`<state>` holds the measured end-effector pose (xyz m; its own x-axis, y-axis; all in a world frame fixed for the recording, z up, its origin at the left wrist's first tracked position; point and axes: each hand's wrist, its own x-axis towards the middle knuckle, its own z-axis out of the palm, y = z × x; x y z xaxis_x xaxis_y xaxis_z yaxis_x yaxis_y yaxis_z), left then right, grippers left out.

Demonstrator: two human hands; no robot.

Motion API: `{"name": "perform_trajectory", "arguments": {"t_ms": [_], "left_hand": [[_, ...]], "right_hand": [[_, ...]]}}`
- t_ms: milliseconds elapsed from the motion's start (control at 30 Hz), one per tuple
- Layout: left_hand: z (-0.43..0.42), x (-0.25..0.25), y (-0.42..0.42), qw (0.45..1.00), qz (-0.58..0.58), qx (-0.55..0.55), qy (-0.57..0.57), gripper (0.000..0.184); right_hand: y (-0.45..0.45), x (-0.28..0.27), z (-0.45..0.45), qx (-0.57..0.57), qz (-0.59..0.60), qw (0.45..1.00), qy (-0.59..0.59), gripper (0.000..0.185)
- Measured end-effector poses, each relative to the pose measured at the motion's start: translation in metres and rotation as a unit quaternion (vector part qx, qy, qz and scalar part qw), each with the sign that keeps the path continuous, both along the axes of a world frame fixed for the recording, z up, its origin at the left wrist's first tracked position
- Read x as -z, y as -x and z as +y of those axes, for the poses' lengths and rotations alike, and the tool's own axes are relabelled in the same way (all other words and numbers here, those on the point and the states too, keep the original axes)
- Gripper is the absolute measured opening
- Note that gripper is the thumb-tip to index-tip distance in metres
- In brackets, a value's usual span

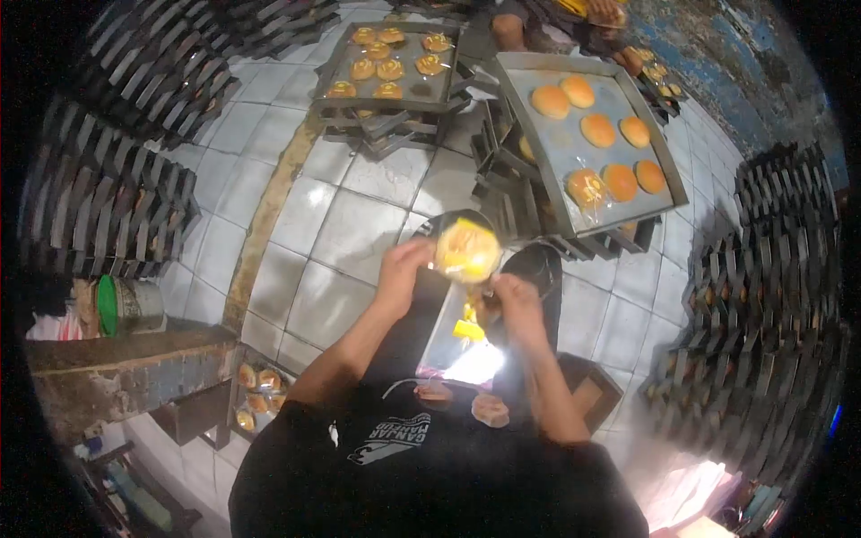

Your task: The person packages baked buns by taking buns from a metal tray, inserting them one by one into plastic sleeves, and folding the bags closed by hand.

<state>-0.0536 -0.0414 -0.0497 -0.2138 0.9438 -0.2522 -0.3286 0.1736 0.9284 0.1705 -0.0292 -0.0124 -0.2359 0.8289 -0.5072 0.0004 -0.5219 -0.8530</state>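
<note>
A round bun [468,251] in a clear plastic wrapper with yellow print is held up in front of my lap. My left hand [408,264] grips its left side. On the other side, my right hand [518,300] pinches the wrapper near the bun's lower right edge. Below the bun, a stack of clear bags [444,341] with pink edging lies on my lap, and yellow printed pieces [469,327] show on top. Glare washes out part of that stack.
To the right, a metal tray [538,179] on stacked trays carries several bare buns and one wrapped bun [586,188]. Another tray [381,104] at the back holds several wrapped buns. Dark tray stacks [126,193] line both sides. A co-worker's hand [606,13] shows at the top.
</note>
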Motion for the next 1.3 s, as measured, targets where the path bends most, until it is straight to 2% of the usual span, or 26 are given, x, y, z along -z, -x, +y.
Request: {"name": "perform_trajectory", "arguments": {"t_ms": [67, 133, 167, 267, 333, 400, 433, 500, 533, 600, 667, 733, 800, 833, 867, 900, 933, 967, 1000, 1067, 1100, 1133, 1167, 1200, 1233, 1300], "left_hand": [[0.029, -0.011, -0.005, 0.981, -0.176, 0.035, -0.079, 0.018], [0.053, -0.040, -0.025, 0.973, -0.199, 0.073, -0.092, 0.029], [0.063, -0.053, -0.041, 0.980, -0.158, 0.046, -0.111, 0.036], [0.063, -0.056, -0.055, 0.990, -0.050, 0.066, -0.118, 0.057], [0.032, -0.050, -0.053, 0.948, 0.238, 0.154, -0.147, 0.062], [-0.007, -0.048, -0.047, 0.835, 0.469, 0.157, -0.242, 0.062], [-0.022, -0.046, -0.042, 0.832, 0.472, 0.156, -0.247, 0.062], [-0.043, -0.044, -0.033, 0.719, 0.612, 0.139, -0.299, 0.043], [-0.042, -0.040, -0.028, 0.716, 0.614, 0.144, -0.299, 0.043], [-0.038, -0.033, -0.022, 0.670, 0.616, 0.193, -0.367, 0.030], [-0.041, -0.039, -0.027, 0.654, 0.618, 0.189, -0.393, 0.027], [-0.048, -0.061, -0.041, 0.722, 0.630, 0.102, -0.266, 0.022], [-0.049, -0.046, -0.027, 0.695, 0.641, 0.147, -0.291, 0.025], [-0.047, -0.037, -0.023, 0.665, 0.629, 0.182, -0.359, 0.028], [-0.048, -0.028, -0.021, 0.635, 0.612, 0.215, -0.420, 0.032], [-0.049, -0.023, -0.020, 0.615, 0.606, 0.200, -0.464, 0.045], [-0.048, -0.031, -0.028, 0.619, 0.603, 0.198, -0.463, 0.045], [-0.054, -0.042, -0.041, 0.770, 0.491, 0.179, -0.366, 0.041], [-0.053, -0.057, -0.043, 0.842, 0.408, 0.211, -0.282, 0.041], [-0.050, -0.088, -0.048, 0.952, 0.208, 0.202, -0.097, 0.039], [-0.037, -0.094, -0.038, 0.926, 0.206, 0.315, 0.013, 0.034], [-0.030, -0.096, -0.029, 0.876, 0.199, 0.422, 0.121, 0.029], [-0.032, -0.064, -0.027, 0.926, 0.125, 0.348, 0.078, 0.019], [-0.024, -0.051, -0.030, 0.927, 0.121, 0.348, 0.076, 0.019], [-0.011, -0.043, -0.032, 0.964, 0.057, 0.253, 0.064, 0.019], [0.012, -0.050, -0.041, 0.991, -0.084, 0.094, 0.049, 0.021]], "right_hand": [[-0.004, -0.031, 0.021, 0.059, 0.057, 0.994, -0.070, 0.029], [-0.020, -0.047, 0.053, 0.067, -0.096, 0.944, -0.310, 0.031], [-0.029, -0.073, 0.064, 0.066, -0.227, 0.924, -0.301, 0.029], [-0.057, -0.060, 0.118, 0.070, -0.398, 0.698, -0.592, 0.034], [-0.063, -0.057, 0.111, 0.022, -0.452, 0.711, -0.539, 0.040], [-0.052, -0.063, 0.075, -0.093, -0.495, 0.757, -0.416, 0.057], [-0.051, -0.042, 0.053, -0.107, -0.451, 0.756, -0.462, 0.058], [-0.051, -0.025, 0.010, -0.217, -0.279, 0.840, -0.413, 0.055], [-0.044, -0.022, -0.009, -0.203, -0.262, 0.815, -0.476, 0.052], [-0.040, -0.029, -0.028, -0.220, -0.408, 0.697, -0.546, 0.048], [-0.052, -0.030, -0.029, -0.232, -0.397, 0.708, -0.536, 0.045], [-0.059, -0.051, -0.029, -0.249, -0.390, 0.715, -0.523, 0.043], [-0.056, -0.097, -0.032, -0.221, -0.230, 0.905, -0.282, 0.036], [-0.050, -0.101, -0.034, -0.159, -0.186, 0.883, -0.401, 0.029], [-0.053, -0.091, -0.036, -0.162, -0.190, 0.882, -0.399, 0.029], [-0.057, -0.070, -0.035, -0.205, -0.294, 0.783, -0.508, 0.029], [-0.056, -0.068, -0.031, -0.243, -0.387, 0.656, -0.601, 0.029], [-0.060, -0.072, -0.034, -0.277, -0.367, 0.693, -0.555, 0.031], [-0.064, -0.079, -0.031, -0.288, -0.364, 0.696, -0.548, 0.031], [-0.081, -0.092, -0.009, -0.388, -0.233, 0.776, -0.440, 0.029], [-0.094, -0.104, 0.020, -0.363, -0.131, 0.815, -0.432, 0.023], [-0.104, -0.120, 0.051, -0.318, -0.147, 0.869, -0.348, 0.022], [-0.119, -0.115, 0.089, -0.191, -0.103, 0.948, -0.233, 0.028], [-0.137, -0.102, 0.136, -0.093, -0.125, 0.952, -0.265, 0.030], [-0.146, -0.097, 0.179, -0.027, -0.352, 0.858, -0.373, 0.038], [-0.196, -0.044, 0.276, -0.006, -0.468, 0.771, -0.431, 0.040]]}}
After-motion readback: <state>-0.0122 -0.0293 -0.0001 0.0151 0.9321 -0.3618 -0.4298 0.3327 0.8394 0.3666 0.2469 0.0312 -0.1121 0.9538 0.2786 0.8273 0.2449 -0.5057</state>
